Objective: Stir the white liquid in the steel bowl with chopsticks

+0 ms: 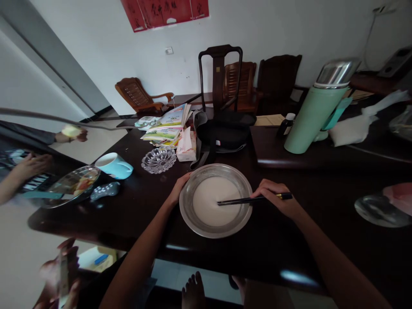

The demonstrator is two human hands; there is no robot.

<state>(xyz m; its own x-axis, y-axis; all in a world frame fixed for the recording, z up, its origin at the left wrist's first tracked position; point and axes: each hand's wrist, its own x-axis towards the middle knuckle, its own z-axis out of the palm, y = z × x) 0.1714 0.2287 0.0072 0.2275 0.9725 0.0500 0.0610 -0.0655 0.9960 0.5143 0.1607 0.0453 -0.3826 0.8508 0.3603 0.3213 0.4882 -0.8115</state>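
A round metal bowl (216,233) rests on the dark table close in front of me, filled partway with a milky white liquid (210,208). My left hand (180,187) grips the bowl at its left edge, the fingers partly hidden behind the rim. Dark chopsticks (236,201) with gold bands near the upper end are held in my right hand (273,194), at the bowl's right side. Their tips dip into the liquid near the middle.
Behind the bowl are a tissue pack (186,146), a glass dish (159,160), books (169,124) and a black bag (225,131). A green thermos (313,116) stands at right. At left are a light-blue mug (114,165), a glass bowl (72,186) and other people's hands (30,167).
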